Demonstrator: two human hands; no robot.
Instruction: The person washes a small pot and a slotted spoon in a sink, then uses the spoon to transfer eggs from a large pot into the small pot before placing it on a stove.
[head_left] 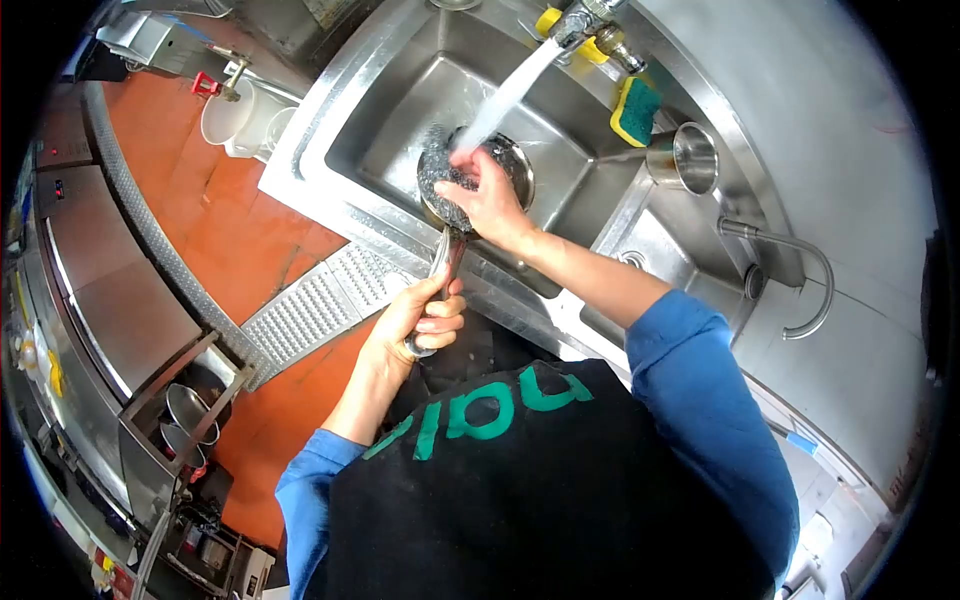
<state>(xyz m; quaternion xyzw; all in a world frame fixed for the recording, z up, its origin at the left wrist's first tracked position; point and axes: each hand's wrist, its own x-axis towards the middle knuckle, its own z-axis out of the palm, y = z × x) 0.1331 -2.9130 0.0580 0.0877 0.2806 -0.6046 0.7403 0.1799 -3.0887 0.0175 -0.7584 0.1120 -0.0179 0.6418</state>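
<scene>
A round metal pan [522, 178] is over the sink basin, tilted, with water from the tap running onto it. My left hand [425, 318] is wrapped around its long metal handle [447, 258], near the sink's front edge. My right hand [488, 200] is at the pan under the stream, thumb and fingers apart and slightly bent. A dark, speckled, wet patch [437, 170] shows beside my right fingertips; whether it is a scouring pad or the pan's wet surface I cannot make out.
The tap [578, 24] runs above the steel sink [375, 120]. On its right ledge are a yellow-green sponge [636, 112] and a metal pot [690, 158]. A curved spout [815, 262] stands further right. White buckets [232, 115] are beyond the sink's left edge, above the orange floor.
</scene>
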